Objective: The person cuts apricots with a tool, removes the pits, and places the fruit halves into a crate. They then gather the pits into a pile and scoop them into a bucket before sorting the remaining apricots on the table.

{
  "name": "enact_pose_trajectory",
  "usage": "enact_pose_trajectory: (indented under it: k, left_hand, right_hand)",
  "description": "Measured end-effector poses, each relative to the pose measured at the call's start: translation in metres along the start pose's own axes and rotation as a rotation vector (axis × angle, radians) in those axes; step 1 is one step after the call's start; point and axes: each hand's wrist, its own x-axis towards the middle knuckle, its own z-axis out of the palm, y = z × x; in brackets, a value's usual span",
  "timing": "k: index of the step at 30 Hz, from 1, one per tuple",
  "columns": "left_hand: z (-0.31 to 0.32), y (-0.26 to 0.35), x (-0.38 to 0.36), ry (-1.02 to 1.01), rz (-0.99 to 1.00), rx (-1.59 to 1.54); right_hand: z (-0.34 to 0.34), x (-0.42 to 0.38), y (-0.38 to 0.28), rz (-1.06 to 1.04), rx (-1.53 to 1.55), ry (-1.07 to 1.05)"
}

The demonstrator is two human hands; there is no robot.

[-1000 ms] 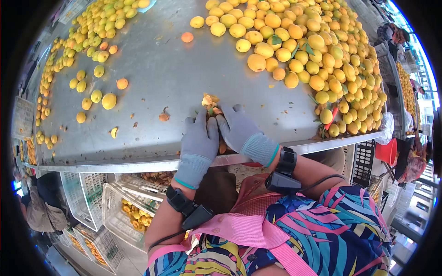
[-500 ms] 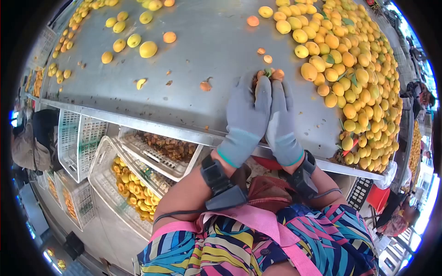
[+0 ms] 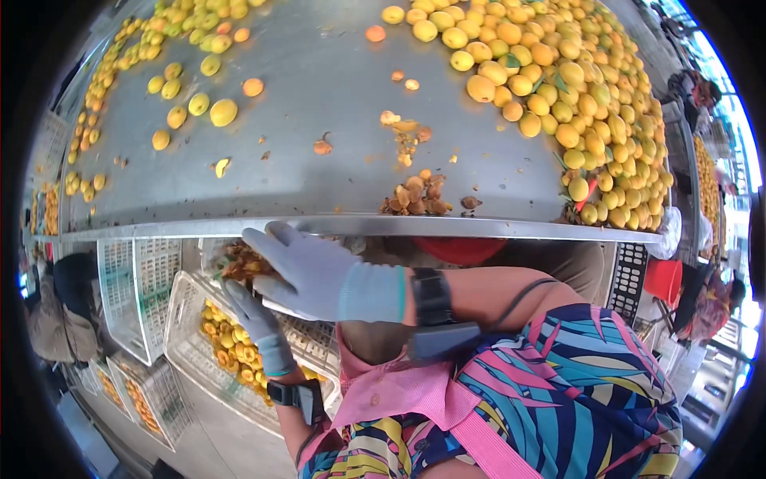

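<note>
Both hands wear grey gloves with teal cuffs. My right hand point(image 3: 311, 271) reaches left across the front of the table, its fingers spread over a white crate holding brown scraps point(image 3: 243, 262). Lower and to the left, my left hand point(image 3: 257, 323) has its fingers stretched toward the same scraps, beside a crate of yellow halved fruit point(image 3: 227, 343). Brown scraps show between the two hands; whether any touch the palms is hidden. On the metal table point(image 3: 319, 184), a small heap of brown scraps and pits point(image 3: 416, 195) lies near the front edge.
A large pile of yellow-orange fruit point(image 3: 558, 88) covers the table's right side. More fruit point(image 3: 195, 20) lies at the back left. White crates point(image 3: 132, 295) stand below the table at left. A red bucket point(image 3: 662, 281) and a seated person point(image 3: 706, 303) are at right.
Both hands have left the table and moved left and down to the scrap crate, coming apart. A scrap heap now shows near the table edge. The view has shifted.
</note>
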Motion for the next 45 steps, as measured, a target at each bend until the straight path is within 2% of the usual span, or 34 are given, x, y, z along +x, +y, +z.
enact_pose_trajectory:
  k: [1,4,6,8,9,11,13,14,15,16,18,19,21,22,24,28,30,31,33,35,36,37,39,40,41,42,43,44,45]
  left_hand:
    - [0.003,0.011,-0.005,-0.106,0.036,-0.087]
    - [-0.004,0.004,0.011,-0.013,0.119,-0.041]
    - [0.004,0.028,0.017,0.028,0.247,-0.037]
    - [0.017,0.054,0.021,0.034,0.361,-0.132]
    - [0.024,0.07,0.025,0.035,0.362,-0.137]
    - [0.038,0.098,0.033,-0.154,0.656,0.275]
    - [0.072,0.124,0.03,-0.346,0.61,0.257]
    - [0.089,0.128,0.041,-0.456,0.693,0.354]
    - [0.105,0.128,0.05,-0.566,0.776,0.45]
    - [0.12,0.126,0.054,-0.571,0.78,0.454]
    - [0.148,0.127,0.056,-0.76,0.936,0.746]
    - [0.155,0.131,0.05,-0.763,0.942,0.749]
    - [0.165,0.151,0.03,-0.943,0.896,1.045]
    - [0.167,0.151,0.031,-0.95,0.9,1.054]
    - [0.167,0.151,0.034,-1.107,0.887,0.874]
    - [0.18,0.157,0.024,-1.104,0.909,0.956]
    - [0.192,0.162,0.012,-1.107,0.908,0.961]
    - [0.198,0.157,0.01,-1.089,0.977,0.916]
    - [0.206,0.153,0.002,-1.037,0.959,0.965]
    - [0.213,0.147,0.0,-0.99,0.945,1.007]
    - [0.214,0.142,0.002,-0.939,0.938,0.92]
    - [0.216,0.136,0.003,-0.886,0.927,0.832]
    - [0.227,0.126,0.013,-0.855,0.891,0.769]
    - [0.233,0.123,0.017,-0.814,0.865,0.703]
    - [0.238,0.13,0.015,-0.813,0.797,0.76]
    - [0.238,0.133,0.017,-0.817,0.8,0.753]
    - [0.235,0.133,0.021,-0.907,0.845,0.753]
    - [0.232,0.134,0.025,-0.999,0.889,0.752]
    - [0.225,0.137,0.026,-1.01,0.887,0.745]
  right_hand:
    - [-0.012,-0.005,0.006,-0.035,-0.134,0.036]
    - [-0.078,-0.024,0.019,-0.092,-0.083,0.083]
    - [-0.12,-0.036,0.042,-0.038,-0.427,0.095]
    - [-0.164,-0.052,0.081,-0.128,-0.796,0.016]
    - [-0.184,-0.06,0.089,-0.131,-0.801,0.017]
    - [-0.209,-0.075,0.101,0.039,-0.957,-0.252]
    - [-0.21,-0.079,0.113,0.013,-0.969,-0.31]
    - [-0.21,-0.081,0.118,-0.015,-0.985,-0.368]
    - [-0.209,-0.079,0.12,-0.011,-0.98,-0.363]
    - [-0.203,-0.073,0.121,-0.043,-0.952,-0.342]
    - [-0.194,-0.057,0.125,-0.078,-0.928,-0.31]
    - [-0.188,-0.049,0.127,-0.126,-0.942,-0.311]
    - [-0.177,-0.035,0.137,-0.135,-0.942,-0.297]
    - [-0.174,-0.029,0.14,-0.13,-0.935,-0.289]
    - [-0.17,-0.015,0.14,-0.154,-0.937,-0.151]
    - [-0.183,0.019,0.162,-0.028,-0.971,-0.111]
    - [-0.188,0.03,0.174,0.005,-0.912,0.06]
    - [-0.19,0.036,0.18,0.007,-0.902,0.059]
    - [-0.192,0.046,0.19,0.021,-0.832,0.12]
    - [-0.194,0.057,0.193,-0.01,-0.857,0.055]
    - [-0.193,0.058,0.193,-0.05,-0.889,-0.012]
    - [-0.189,0.056,0.193,-0.041,-0.884,-0.017]
    - [-0.182,0.049,0.19,-0.187,-0.865,-0.053]
    - [-0.178,0.04,0.187,-0.183,-0.867,-0.055]
    - [-0.173,0.027,0.182,-0.194,-0.735,-0.04]
    - [-0.173,0.015,0.175,-0.204,-0.604,-0.025]
    - [-0.181,0.003,0.171,-0.195,-0.608,-0.025]
    - [-0.196,-0.01,0.158,-0.018,-0.413,-0.057]
    - [-0.209,-0.024,0.148,0.159,-0.214,-0.085]
